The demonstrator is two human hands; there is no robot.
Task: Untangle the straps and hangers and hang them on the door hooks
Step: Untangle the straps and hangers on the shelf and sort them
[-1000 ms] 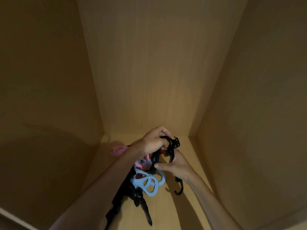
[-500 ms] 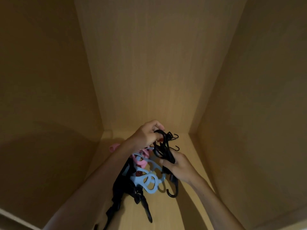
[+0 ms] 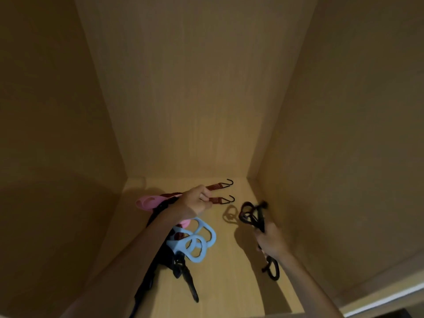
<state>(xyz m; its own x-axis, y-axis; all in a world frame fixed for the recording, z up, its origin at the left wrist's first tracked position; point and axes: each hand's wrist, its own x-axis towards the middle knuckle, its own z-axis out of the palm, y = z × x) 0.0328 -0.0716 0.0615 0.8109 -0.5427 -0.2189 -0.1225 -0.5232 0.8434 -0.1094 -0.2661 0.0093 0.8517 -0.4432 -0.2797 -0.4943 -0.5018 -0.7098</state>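
Jutting above right grip (image 3: 271,241): black hanger (image 3: 251,214)

Light wooden cabinet (image 3: 188,99) interior

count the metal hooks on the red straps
2: one black metal hook nearer the back wall, the other just in front, both on dark red straps held by the left hand. Others may be hidden.
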